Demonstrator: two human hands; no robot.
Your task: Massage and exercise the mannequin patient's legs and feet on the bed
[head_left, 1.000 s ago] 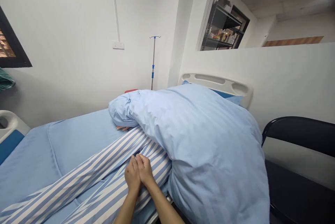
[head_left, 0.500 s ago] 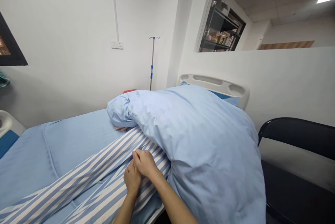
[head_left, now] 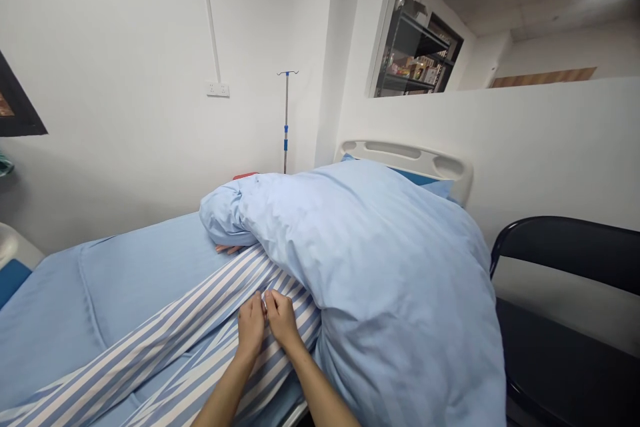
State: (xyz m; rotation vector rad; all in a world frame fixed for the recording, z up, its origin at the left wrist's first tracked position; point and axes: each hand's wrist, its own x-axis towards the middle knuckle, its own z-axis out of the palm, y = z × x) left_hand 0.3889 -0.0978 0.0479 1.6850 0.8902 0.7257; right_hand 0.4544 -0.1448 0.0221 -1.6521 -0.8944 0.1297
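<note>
Left hand, right hand no longer overlapping, side by side on striped fabric

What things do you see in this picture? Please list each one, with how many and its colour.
Duvet: one, pale blue, over the bed's far end
Striped cloth: one, blue and white, along the bed
Bed sheet: one, blue, on the bed
Headboard: one, white, far end of bed
IV pole: one, silver with blue parts, by the wall
Wall socket: one, white, on the wall
Folding chair: one, black, right of the bed
Shelf unit: one, black, beyond the wall opening
Another person's hand: one, at the duvet edge
Left hand: one, on the striped cloth
Right hand: one, on the striped cloth
</note>
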